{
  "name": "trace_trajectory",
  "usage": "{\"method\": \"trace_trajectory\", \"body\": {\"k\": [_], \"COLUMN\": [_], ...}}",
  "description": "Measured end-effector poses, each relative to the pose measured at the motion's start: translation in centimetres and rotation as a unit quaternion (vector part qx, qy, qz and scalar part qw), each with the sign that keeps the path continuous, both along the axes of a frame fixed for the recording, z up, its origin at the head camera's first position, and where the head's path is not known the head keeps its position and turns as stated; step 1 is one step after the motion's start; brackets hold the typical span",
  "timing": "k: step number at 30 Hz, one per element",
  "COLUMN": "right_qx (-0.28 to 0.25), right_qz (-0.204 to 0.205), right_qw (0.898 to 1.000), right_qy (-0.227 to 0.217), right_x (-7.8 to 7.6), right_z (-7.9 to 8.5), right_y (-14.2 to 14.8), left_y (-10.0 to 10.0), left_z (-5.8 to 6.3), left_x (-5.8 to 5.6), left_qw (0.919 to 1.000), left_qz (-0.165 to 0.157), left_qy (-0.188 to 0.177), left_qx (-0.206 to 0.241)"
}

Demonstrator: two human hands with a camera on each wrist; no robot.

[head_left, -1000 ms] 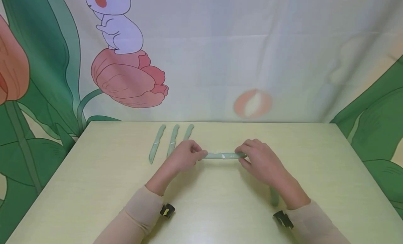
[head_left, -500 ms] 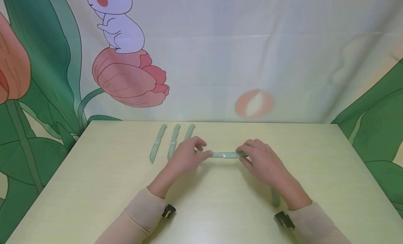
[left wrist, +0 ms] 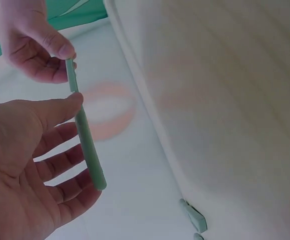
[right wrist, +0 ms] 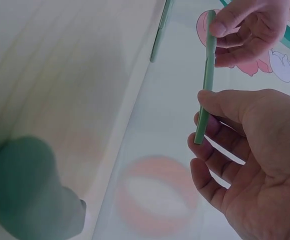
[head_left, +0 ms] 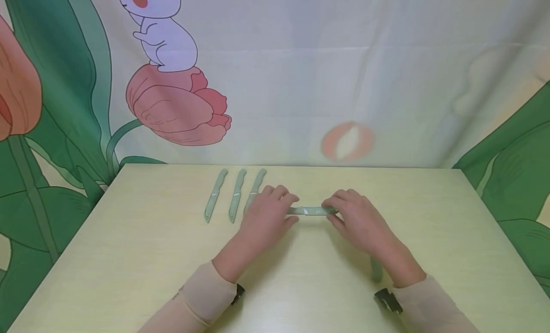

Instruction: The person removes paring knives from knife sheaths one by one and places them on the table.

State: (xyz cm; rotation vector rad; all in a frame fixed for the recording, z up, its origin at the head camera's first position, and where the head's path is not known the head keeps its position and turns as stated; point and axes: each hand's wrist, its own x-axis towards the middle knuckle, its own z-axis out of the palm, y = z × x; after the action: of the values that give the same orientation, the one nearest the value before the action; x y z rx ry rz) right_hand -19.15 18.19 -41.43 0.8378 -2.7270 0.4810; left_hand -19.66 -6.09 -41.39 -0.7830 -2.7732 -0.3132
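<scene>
A light green knife (head_left: 312, 211) with a matching sheath is held level above the table between both hands. My left hand (head_left: 268, 213) holds its handle (left wrist: 89, 145), thumb on one side and fingers on the other, as the left wrist view shows. At the opposite end, my right hand (head_left: 358, 220) pinches the sheathed blade (right wrist: 203, 120) between thumb and fingers. Just left of the left hand, three similar green knives lie side by side on the table: one (head_left: 215, 197) outermost, a middle one (head_left: 236, 197), and a third (head_left: 256, 182) partly hidden by that hand.
Another green piece (head_left: 376, 269) lies on the table under the right forearm, mostly hidden; a blurred green shape (right wrist: 30, 190) looms large in the right wrist view. The pale wooden table (head_left: 301, 285) ends at a printed curtain (head_left: 275, 84) behind.
My left hand has slid rightward along the knife, from pinching the handle's end to holding it closer to the middle. The right hand stays nearly where it was.
</scene>
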Motion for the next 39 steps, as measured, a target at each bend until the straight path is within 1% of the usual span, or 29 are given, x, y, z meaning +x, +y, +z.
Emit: {"method": "trace_trajectory", "body": {"k": [4, 7, 10, 18, 25, 32, 39], "right_qx": [0.004, 0.004, 0.003, 0.012, 0.031, 0.033, 0.050], "right_qz": [0.000, 0.000, 0.000, -0.005, 0.001, 0.009, 0.018], "right_qw": [1.000, 1.000, 1.000, 1.000, 1.000, 0.999, 0.999], "right_qy": [-0.001, -0.003, -0.005, -0.010, -0.001, -0.007, 0.000], "right_x": [0.0, 0.1, 0.2, 0.4, 0.4, 0.9, 1.3], "right_z": [0.1, 0.1, 0.2, 0.4, 0.5, 0.8, 0.5], "right_y": [-0.1, -0.2, -0.3, -0.4, -0.5, -1.2, -1.7], "left_y": [0.4, 0.5, 0.4, 0.5, 0.7, 1.0, 1.3], "left_z": [-0.1, -0.2, -0.1, 0.1, 0.0, 0.1, 0.2], "left_x": [0.3, 0.4, 0.5, 0.7, 0.9, 1.3, 1.7], "left_qw": [0.9992, 0.9985, 0.9981, 0.9978, 0.9972, 0.9970, 0.9955], "left_qz": [-0.002, -0.004, -0.009, -0.010, -0.009, -0.020, -0.027], "left_qy": [0.028, 0.045, 0.055, 0.051, 0.053, 0.054, 0.064], "left_qx": [-0.028, -0.029, -0.026, -0.042, -0.051, -0.053, -0.064]}}
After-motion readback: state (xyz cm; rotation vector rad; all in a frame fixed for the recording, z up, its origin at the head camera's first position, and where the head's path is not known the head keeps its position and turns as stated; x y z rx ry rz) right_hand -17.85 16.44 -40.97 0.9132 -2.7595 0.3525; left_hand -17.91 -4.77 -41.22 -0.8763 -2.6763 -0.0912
